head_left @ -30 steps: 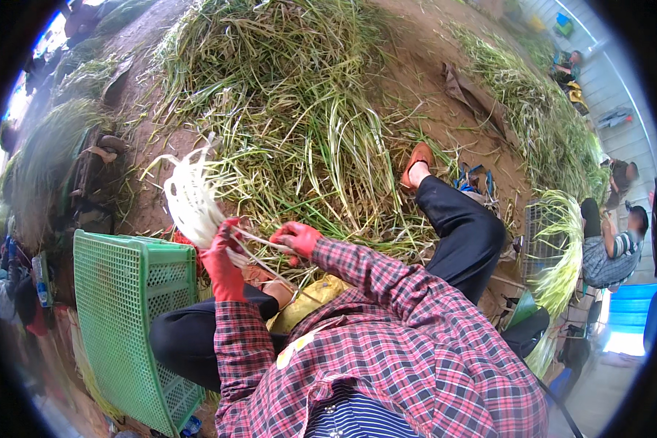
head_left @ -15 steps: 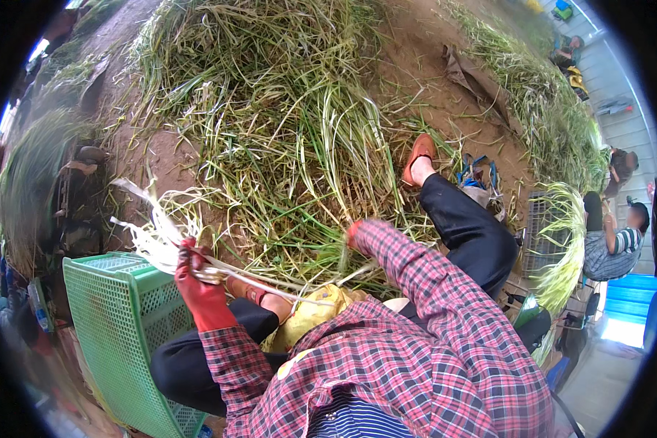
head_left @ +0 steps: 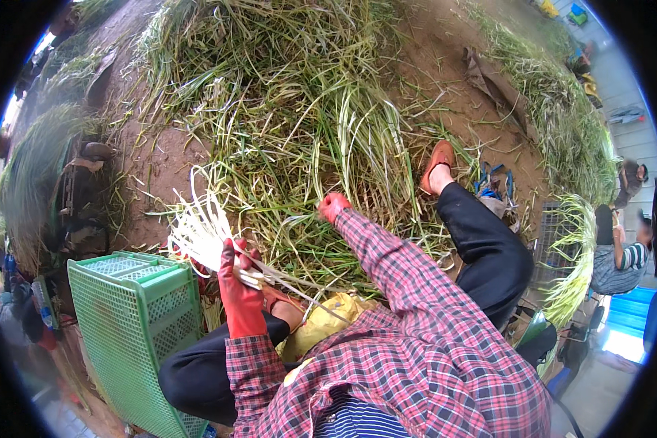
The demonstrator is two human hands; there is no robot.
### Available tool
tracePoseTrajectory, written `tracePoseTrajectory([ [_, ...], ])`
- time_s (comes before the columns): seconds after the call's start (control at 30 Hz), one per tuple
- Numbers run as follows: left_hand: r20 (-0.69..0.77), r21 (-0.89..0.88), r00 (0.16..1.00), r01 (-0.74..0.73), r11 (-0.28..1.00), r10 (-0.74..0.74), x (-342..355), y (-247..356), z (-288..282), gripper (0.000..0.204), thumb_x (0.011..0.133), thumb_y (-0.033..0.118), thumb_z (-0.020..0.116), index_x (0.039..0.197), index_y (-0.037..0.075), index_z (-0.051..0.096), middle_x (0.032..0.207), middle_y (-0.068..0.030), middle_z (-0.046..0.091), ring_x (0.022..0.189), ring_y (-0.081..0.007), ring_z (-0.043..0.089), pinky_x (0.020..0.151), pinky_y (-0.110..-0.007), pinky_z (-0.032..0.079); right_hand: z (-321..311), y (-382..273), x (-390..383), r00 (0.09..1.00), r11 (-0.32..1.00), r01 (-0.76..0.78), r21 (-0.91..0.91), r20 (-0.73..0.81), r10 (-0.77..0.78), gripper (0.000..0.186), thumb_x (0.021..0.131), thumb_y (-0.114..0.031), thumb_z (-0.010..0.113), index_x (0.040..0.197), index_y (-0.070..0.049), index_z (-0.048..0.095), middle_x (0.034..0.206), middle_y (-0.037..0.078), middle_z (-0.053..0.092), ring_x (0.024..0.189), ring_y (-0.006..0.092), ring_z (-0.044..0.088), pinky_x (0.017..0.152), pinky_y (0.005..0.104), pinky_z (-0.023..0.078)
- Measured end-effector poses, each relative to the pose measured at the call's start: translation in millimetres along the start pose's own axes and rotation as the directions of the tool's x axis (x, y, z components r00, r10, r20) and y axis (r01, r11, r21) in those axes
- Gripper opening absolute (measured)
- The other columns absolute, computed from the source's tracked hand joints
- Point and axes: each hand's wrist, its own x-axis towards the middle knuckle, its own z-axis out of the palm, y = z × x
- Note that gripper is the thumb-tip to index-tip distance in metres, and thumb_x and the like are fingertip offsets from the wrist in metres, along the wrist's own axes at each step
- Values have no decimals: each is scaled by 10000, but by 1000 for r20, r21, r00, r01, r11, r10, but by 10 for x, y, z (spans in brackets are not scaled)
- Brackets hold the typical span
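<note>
The red-gloved left hand (head_left: 240, 290) is clamped on a bundle of white stalks (head_left: 199, 228) near the green crate's (head_left: 113, 328) far right corner. Well apart, the right hand (head_left: 333, 206) is at the green heap's (head_left: 270, 95) near side; whether it grips anything is unclear.

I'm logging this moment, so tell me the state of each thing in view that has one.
Left hand: red-gloved, closed around pale stalks.
Right hand: red-gloved, over the stalk heap; grip unclear.
Pale stalks: bunched, fanning out beyond the left hand.
Stalk heap: loose, tangled.
Green crate: standing beside the left leg; contents not visible.
Yellow material: creased, between the legs.
Orange shoe: worn on the right foot.
</note>
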Motion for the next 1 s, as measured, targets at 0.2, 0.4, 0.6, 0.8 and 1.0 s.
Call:
tracePoseTrajectory([
  [0.2, 272, -14, 948, 178, 984, -168, -168, 33, -9, 466, 924, 148, 503, 1363, 100, 354, 683, 16, 475, 462, -52, 402, 579, -250, 473, 95, 349, -514, 841, 929, 271, -251, 532, -102, 412, 880, -348, 540, 1190, -77, 544, 1137, 114, 603, 913, 240, 625, 908, 377, 445],
  [0.4, 360, -75, 926, 149, 986, -113, -399, 154, -67, 441, 953, 140, 424, 1380, 103, 320, 677, 3, 473, 483, -69, 419, 611, -259, 496, -109, -11, -34, 995, 992, 58, -113, -79, -67, 340, 889, -265, 452, 1180, -135, 571, 1178, 123, 579, 1030, 264, 582, 897, 388, 449],
  [0.6, 294, 22, 946, 135, 991, -135, -368, 87, 32, 467, 912, 105, 492, 1360, 100, 359, 805, -4, 587, 524, -48, 499, 554, -232, 460, -63, -143, 298, 995, 720, 24, -693, -54, -85, 466, 881, -461, 476, 1067, -61, 628, 1089, 124, 626, 983, 287, 608, 840, 425, 451],
  [0.8, 197, 162, 965, 141, 977, -172, -248, -73, 87, 450, 889, 110, 531, 1324, 100, 416, 913, -26, 616, 526, -47, 457, 572, -219, 461, -50, -111, 58, 985, 841, 112, -530, -50, -163, 257, 784, -379, 600, 895, -164, 685, 949, 54, 669, 863, 223, 631, 776, 373, 489],
  [1.0, 126, 329, 979, 109, 938, -158, -261, -245, 41, 436, 883, 102, 552, 1303, 99, 435, 938, -74, 636, 513, -45, 441, 589, -244, 479, 36, -116, -1052, 971, 958, 237, -160, 85, -225, 219, 843, -287, 594, 862, -74, 542, 845, 85, 576, 709, 156, 554, 722, 327, 483],
])
